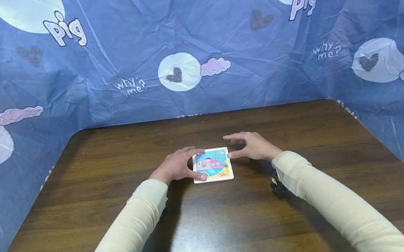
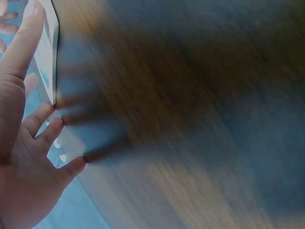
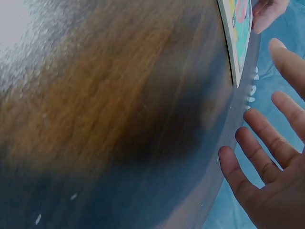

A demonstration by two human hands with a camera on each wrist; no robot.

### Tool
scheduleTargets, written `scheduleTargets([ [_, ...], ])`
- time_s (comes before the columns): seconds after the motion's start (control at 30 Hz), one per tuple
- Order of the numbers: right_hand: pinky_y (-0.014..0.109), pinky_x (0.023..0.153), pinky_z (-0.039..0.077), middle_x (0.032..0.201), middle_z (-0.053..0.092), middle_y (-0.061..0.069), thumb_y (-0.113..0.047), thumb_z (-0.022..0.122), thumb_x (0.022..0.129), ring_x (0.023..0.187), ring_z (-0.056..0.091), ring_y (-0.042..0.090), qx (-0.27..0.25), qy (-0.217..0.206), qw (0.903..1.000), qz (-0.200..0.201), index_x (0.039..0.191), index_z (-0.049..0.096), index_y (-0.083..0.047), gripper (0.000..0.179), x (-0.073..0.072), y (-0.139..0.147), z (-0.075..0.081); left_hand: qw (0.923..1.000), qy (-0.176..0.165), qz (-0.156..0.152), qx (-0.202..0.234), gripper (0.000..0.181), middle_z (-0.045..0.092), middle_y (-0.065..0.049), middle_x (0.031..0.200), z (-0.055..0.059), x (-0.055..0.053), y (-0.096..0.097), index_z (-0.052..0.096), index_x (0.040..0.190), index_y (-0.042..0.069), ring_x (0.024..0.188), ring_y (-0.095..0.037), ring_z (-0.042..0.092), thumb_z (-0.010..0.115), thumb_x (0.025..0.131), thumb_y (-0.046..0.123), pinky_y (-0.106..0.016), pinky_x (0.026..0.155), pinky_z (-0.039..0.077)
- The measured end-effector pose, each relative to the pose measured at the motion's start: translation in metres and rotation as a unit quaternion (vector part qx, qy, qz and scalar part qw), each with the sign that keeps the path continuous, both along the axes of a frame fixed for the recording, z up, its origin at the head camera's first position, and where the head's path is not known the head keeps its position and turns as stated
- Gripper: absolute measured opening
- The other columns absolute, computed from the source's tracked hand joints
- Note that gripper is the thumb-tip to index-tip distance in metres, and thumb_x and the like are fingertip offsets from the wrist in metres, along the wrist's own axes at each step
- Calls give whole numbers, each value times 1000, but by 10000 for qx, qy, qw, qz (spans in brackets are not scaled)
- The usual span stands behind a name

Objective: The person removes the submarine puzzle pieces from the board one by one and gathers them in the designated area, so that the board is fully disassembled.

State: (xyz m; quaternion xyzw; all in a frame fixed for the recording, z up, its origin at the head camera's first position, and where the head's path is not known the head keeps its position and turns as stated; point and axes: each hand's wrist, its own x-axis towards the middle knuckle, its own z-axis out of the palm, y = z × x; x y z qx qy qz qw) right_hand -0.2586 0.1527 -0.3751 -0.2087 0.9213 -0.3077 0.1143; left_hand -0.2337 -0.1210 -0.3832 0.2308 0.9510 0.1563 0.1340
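A flat square picture board (image 1: 212,164) with a white border lies on the table, showing a pink submarine in blue water. My left hand (image 1: 180,164) spans its left side, thumb over the front left corner and a finger by the back edge. In the left wrist view, the other fingers (image 2: 47,131) of that hand are spread, with tips at the tabletop. To the right of the board, my right hand (image 1: 256,145) is held with its thumb close to the right edge. The right wrist view shows its fingers (image 3: 269,136) spread apart, holding nothing.
The brown wooden table (image 1: 119,173) has rounded far corners. A blue printed cloth (image 1: 165,37) hangs behind it and along both sides. A dark wrist device (image 1: 276,183) shows under the right sleeve. Small pale specks dot the tabletop.
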Motion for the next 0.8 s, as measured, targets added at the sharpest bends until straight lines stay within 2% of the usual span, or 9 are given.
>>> scheduleTargets([
  [0.5, 50, 104, 44, 134, 62, 17, -31, 84, 85, 120, 57, 35, 393, 202, 9988, 205, 134, 68, -12, 55, -2, -13, -5, 9998, -79, 53, -190, 92, 31, -17, 163, 0, 0, 0, 42, 156, 16, 147, -41, 31, 82, 82, 52, -64, 114, 29],
  [0.8, 56, 116, 27, 136, 63, 15, -29, 83, 86, 134, 47, 40, 596, 213, 9979, 144, 128, 71, -10, 48, -2, -19, -6, 9998, -95, 75, -135, 88, 32, -18, 162, 2, -1, -3, 46, 153, 16, 147, -40, 32, 83, 81, 51, -63, 113, 31],
])
